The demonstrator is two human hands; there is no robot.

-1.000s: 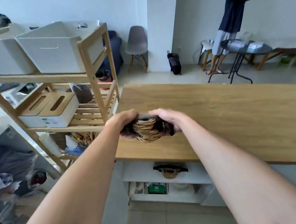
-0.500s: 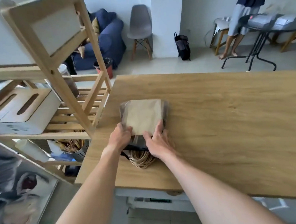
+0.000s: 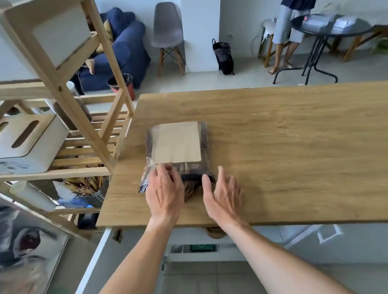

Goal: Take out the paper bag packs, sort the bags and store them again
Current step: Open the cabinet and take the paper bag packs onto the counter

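A pack of brown paper bags [image 3: 176, 142] in a clear plastic wrap lies flat on the wooden table [image 3: 282, 143], near its left front corner. Twisted paper handles [image 3: 190, 188] stick out of the pack's near end. My left hand [image 3: 165, 193] rests on the near left end of the pack, its fingertips touching the plastic wrap. My right hand [image 3: 222, 195] hovers just right of the handles with its fingers straight, holding nothing.
A wooden shelf rack [image 3: 64, 88] with white boxes [image 3: 19, 144] stands left of the table. Under the table is a white shelf [image 3: 205, 250] with small items. Further back are a grey chair [image 3: 167, 31], a black bag [image 3: 223, 56], a round black table [image 3: 329, 34] and a standing person [image 3: 294, 14].
The pack went from being carried in both hands to lying on the table. Both hands have loosened their grip; the right hand has come off the pack and moved right.
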